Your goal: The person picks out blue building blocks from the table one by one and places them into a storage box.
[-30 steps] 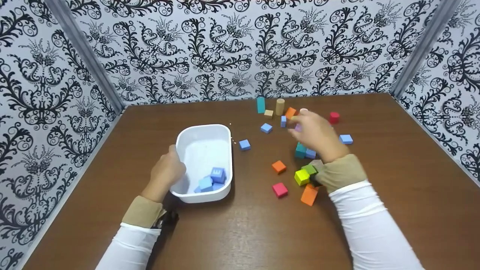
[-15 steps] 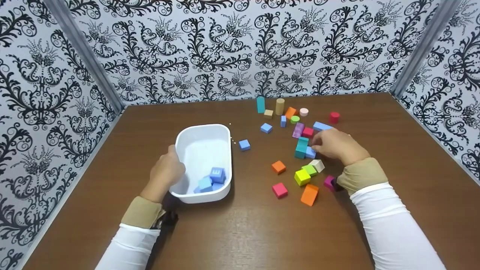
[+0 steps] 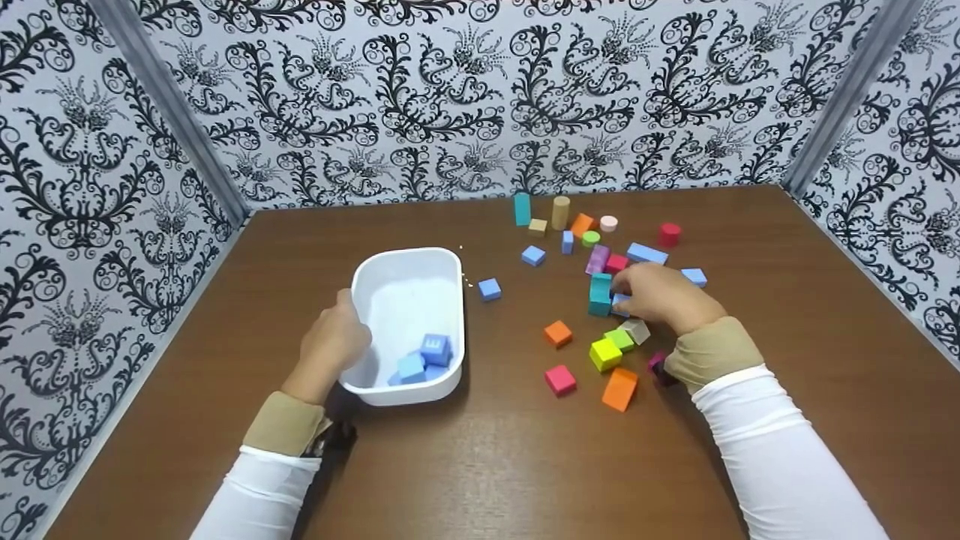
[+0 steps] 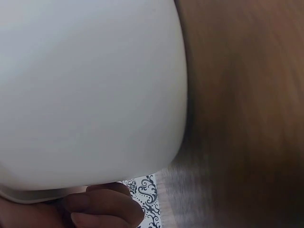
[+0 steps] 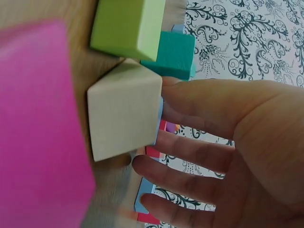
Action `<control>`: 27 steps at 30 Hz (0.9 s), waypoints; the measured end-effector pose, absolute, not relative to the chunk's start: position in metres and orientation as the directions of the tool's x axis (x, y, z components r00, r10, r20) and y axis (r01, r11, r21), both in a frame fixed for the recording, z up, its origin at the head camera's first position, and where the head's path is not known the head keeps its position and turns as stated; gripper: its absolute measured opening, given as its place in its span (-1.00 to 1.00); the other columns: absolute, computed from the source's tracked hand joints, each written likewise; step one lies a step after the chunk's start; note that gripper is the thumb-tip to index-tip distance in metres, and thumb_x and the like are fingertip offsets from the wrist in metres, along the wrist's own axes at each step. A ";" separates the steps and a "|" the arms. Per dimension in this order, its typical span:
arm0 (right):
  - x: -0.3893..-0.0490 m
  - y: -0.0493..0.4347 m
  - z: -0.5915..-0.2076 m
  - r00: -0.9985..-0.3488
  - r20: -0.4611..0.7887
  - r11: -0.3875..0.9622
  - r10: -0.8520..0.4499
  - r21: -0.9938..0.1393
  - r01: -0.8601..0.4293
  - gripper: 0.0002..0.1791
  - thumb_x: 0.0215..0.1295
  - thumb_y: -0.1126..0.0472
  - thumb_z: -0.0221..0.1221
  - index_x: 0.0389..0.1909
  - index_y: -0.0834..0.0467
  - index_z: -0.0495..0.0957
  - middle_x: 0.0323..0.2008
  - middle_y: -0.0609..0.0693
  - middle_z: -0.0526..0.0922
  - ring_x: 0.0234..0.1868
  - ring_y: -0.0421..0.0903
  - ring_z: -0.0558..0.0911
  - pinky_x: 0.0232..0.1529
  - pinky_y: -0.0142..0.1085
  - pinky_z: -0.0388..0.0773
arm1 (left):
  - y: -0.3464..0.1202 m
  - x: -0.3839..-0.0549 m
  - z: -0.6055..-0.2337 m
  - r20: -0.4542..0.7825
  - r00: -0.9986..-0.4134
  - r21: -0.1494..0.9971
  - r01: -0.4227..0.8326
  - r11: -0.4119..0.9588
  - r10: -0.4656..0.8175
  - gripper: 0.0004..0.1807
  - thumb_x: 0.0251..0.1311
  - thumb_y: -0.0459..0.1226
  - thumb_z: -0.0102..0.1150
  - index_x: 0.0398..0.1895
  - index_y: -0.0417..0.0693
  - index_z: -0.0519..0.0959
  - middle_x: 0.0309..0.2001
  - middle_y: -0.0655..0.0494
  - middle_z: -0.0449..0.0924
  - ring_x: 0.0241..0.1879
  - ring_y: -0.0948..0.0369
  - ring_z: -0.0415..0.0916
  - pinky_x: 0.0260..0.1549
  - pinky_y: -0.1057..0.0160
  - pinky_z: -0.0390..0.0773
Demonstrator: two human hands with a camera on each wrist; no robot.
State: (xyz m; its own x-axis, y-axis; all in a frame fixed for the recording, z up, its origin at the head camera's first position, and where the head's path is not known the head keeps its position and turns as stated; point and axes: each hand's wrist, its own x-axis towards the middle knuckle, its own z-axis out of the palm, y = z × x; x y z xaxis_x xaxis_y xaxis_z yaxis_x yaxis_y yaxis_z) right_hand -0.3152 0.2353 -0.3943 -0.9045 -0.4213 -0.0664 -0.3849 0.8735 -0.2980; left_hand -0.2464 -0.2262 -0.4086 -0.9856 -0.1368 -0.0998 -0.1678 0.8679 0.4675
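In the head view, my left hand (image 3: 336, 337) grips the left wall of a white plastic tub (image 3: 456, 315), with several blue blocks (image 3: 412, 367) in its near right corner. The tub's outside (image 4: 95, 95) fills much of the left wrist view, my fingers (image 4: 104, 204) curled at its rim. My right hand (image 3: 664, 296) has its thumb and index finger about a small blue block (image 3: 621, 303), right beside a teal block (image 3: 600, 295). In the right wrist view a cream block (image 5: 123, 109) hides most of that blue block; the other fingers (image 5: 175, 180) are spread loosely.
Near the right hand lie lime (image 3: 619, 340), yellow (image 3: 605, 355), orange (image 3: 619, 390) and magenta blocks (image 3: 655, 361). Further blue blocks (image 3: 490, 289) are scattered about the brown table (image 3: 480, 465). A tan cylinder (image 3: 560, 213) stands near the patterned back wall (image 3: 480, 97).
My right hand has come down from the back blocks, then moved slightly left onto the blue block beside the teal one. The teal piece's top has shifted a little left. The left hand stays put.
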 end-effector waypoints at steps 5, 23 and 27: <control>-0.317 0.231 -0.397 -0.915 -0.065 0.893 -0.397 -0.256 -0.369 -0.79 0.32 0.26 0.31 -0.08 0.23 0.76 -0.23 0.10 0.71 -0.25 0.10 0.59 -0.11 0.03 0.60 | -0.226 -0.246 -0.409 -0.099 -0.985 0.465 -0.172 0.869 -0.142 -0.27 0.37 -0.35 -0.11 0.59 -0.38 0.06 0.18 -0.49 0.57 0.04 -0.26 0.62 -0.06 -0.24 0.58; -0.310 0.216 -0.396 -0.875 -0.008 0.852 -0.484 -0.233 -0.469 -0.77 0.38 0.26 0.36 0.00 0.17 0.81 -0.05 0.12 0.80 -0.02 0.14 0.68 0.10 0.10 0.62 | -0.227 -0.248 -0.411 -0.092 -0.987 0.472 -0.161 0.867 -0.133 -0.28 0.35 -0.37 -0.12 0.57 -0.41 0.09 0.16 -0.50 0.58 -0.01 -0.24 0.64 -0.10 -0.22 0.60; -0.305 0.211 -0.392 -0.867 0.010 0.837 -0.498 -0.254 -0.484 -0.76 0.40 0.26 0.35 0.03 0.20 0.80 -0.01 0.14 0.78 0.06 0.17 0.68 0.20 0.11 0.59 | -0.227 -0.249 -0.411 -0.091 -0.987 0.470 -0.162 0.868 -0.135 -0.29 0.35 -0.37 -0.12 0.57 -0.40 0.09 0.17 -0.50 0.57 0.01 -0.25 0.63 -0.08 -0.24 0.59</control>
State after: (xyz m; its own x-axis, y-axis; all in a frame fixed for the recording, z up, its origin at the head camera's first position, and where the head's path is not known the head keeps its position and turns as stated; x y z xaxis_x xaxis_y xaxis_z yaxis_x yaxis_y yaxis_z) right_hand -0.3052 0.2107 -0.3919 -0.8669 -0.4984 0.0103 -0.4843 0.8371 -0.2545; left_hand -0.2487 -0.2273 -0.4114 -0.9867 -0.1345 -0.0915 -0.1619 0.8679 0.4696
